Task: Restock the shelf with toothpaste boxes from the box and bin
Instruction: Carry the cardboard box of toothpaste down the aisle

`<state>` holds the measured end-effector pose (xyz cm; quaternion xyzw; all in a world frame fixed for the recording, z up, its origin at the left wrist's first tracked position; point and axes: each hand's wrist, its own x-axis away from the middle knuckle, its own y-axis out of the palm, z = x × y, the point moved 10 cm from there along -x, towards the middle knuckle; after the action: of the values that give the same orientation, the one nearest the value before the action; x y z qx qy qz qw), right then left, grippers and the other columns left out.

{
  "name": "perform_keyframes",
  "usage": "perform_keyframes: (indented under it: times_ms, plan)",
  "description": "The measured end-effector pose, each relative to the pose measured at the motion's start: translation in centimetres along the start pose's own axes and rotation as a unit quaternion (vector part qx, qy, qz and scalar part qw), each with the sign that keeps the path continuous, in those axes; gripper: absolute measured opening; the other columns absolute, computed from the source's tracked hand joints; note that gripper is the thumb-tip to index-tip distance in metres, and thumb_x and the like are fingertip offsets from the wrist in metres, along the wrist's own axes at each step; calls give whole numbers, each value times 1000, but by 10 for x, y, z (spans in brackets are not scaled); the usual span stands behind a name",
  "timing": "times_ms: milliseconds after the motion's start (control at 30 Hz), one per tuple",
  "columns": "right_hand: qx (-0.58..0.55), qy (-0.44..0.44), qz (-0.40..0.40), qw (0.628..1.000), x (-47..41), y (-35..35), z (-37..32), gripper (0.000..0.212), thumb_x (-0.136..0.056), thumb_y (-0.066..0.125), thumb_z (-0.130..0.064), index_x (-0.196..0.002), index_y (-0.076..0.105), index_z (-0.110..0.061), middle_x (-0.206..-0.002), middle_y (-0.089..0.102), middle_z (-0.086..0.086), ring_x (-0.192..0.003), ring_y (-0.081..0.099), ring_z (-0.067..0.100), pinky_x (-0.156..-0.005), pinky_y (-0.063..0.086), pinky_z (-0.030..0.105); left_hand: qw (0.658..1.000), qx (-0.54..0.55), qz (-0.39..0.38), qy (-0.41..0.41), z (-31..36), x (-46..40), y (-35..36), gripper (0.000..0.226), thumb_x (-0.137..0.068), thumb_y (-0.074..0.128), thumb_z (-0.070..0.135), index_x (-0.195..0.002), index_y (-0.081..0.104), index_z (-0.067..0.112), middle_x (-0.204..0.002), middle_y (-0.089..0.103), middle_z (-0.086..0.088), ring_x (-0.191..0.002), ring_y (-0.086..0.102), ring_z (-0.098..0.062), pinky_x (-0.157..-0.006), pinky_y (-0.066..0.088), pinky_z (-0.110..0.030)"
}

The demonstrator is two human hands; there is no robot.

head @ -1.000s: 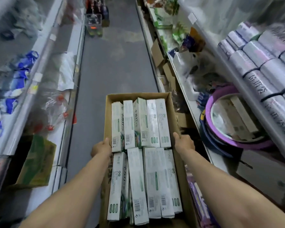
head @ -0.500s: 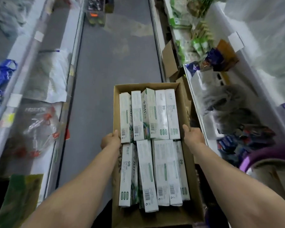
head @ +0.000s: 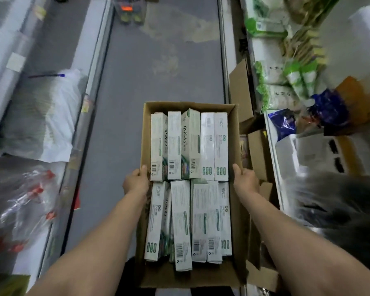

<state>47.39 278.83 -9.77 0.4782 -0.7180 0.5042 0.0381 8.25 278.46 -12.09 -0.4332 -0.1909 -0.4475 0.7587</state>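
Toothpaste boxes point(head: 190, 184) lie in two rows inside the cardboard box point(head: 235, 210), long axes pointing away down the aisle. Left hand point(head: 137, 182) and right hand point(head: 245, 181) grip its opposite side walls, equally near.

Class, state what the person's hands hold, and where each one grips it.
The cardboard box of toothpaste boxes: left hand on its left wall, right hand on its right wall.
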Motion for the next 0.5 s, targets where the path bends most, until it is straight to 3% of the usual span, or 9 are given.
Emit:
perform_keyframes:
  times_ms: [133,300,500]
  plan:
    - [-13,1,-1,1000,-74,30,-15,42,-104,47,-44,-72,57,-19,-74,60,0,-66,54,14,-62,44,31,1000,-6,9,-1,20,-59,52,33,-98,56,46,-76,62,22,-94,69,-10,-93,66,-34,-93,54,-46]
    - [8,22,14,1000,-166,80,-1,45,-104,46,-45,-71,60,-19,-73,59,-2,-74,59,22,-75,52,38,999,-41,-3,11,25,-143,130,39,-100,52,46,-67,57,24,-79,64,-6,-89,65,-33,-90,55,-46]
    - [28,39,12,999,-256,140,30,47,-103,47,-46,-78,67,-12,-81,66,8,-79,61,28,-78,54,41,997,-71,-14,29,8,-227,205,41,-101,50,43,-72,64,18,-86,70,-12,-83,65,-32,-82,55,-41]
